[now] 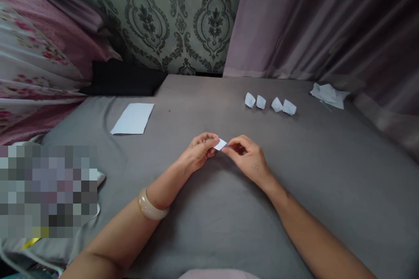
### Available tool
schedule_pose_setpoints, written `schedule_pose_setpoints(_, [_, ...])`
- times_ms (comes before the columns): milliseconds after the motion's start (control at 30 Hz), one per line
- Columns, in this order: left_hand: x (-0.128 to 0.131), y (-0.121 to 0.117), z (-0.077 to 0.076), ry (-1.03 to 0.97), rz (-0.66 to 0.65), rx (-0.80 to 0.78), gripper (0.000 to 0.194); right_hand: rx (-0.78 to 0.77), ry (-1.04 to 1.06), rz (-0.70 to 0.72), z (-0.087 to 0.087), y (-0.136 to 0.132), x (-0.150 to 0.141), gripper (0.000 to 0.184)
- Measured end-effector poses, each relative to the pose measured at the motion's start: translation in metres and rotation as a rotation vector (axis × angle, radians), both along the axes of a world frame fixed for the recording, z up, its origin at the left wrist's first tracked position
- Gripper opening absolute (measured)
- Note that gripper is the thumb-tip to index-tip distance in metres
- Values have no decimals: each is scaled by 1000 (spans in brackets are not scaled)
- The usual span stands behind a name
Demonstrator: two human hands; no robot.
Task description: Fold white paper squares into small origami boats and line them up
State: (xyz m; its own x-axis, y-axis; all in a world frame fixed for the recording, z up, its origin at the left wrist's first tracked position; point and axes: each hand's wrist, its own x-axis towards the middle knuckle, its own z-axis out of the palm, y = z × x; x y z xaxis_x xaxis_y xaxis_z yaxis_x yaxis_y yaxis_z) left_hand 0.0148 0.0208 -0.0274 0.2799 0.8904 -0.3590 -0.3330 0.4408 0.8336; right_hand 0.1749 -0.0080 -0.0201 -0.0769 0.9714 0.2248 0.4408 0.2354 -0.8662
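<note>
Small white paper piece (220,144) pinched between both hands, long axis crosswise; left hand (198,151) holding near end, right hand (248,158) at other end, hands close together above grey cloth-covered surface (327,174); four small folded white paper shapes (276,104) lying ahead.

You wear a wide, translucent cream bangle (151,204) on your left forearm (118,231); your right forearm (314,231) is bare, with a pale mauve garment (218,274) below.

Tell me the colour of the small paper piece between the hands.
The paper piece is plain white, shown best in the head view.
</note>
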Motion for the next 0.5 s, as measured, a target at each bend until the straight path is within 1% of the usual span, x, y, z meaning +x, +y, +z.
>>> schedule_pose_setpoints(33, [0, 0, 0, -10, 2, -12, 32, 132, -48, 50, -1, 0, 0, 19])
schedule_pose_setpoints(67, [0, 0, 0, -19, 1, -23, 32, 223, -82, 111, -3, 1, -1, 20])
schedule_pose_setpoints(133, [1, -1, 0, -32, -12, -50, 31, 312, -126, 187, -5, 0, -3, 20])
schedule_pose_setpoints(233, [3, -3, -1, -30, -55, -87, 27, 335, -173, 188, -7, -2, -4, 20])
schedule_pose_setpoints(333, [4, -5, -1, 48, -122, -79, 22, 312, -180, 158, -5, -3, -5, 19])
schedule_pose_setpoints(400, [4, -7, 1, 185, -141, 27, 20, 252, -143, 127, -5, -2, -4, 18])
schedule_pose_setpoints(433, [3, -9, 3, 288, -131, 120, 24, 204, -120, 109, -4, -1, -3, 17])
schedule_pose_setpoints(500, [2, -11, 6, 512, -67, 360, 34, 89, -75, 68, -5, 2, -1, 16])
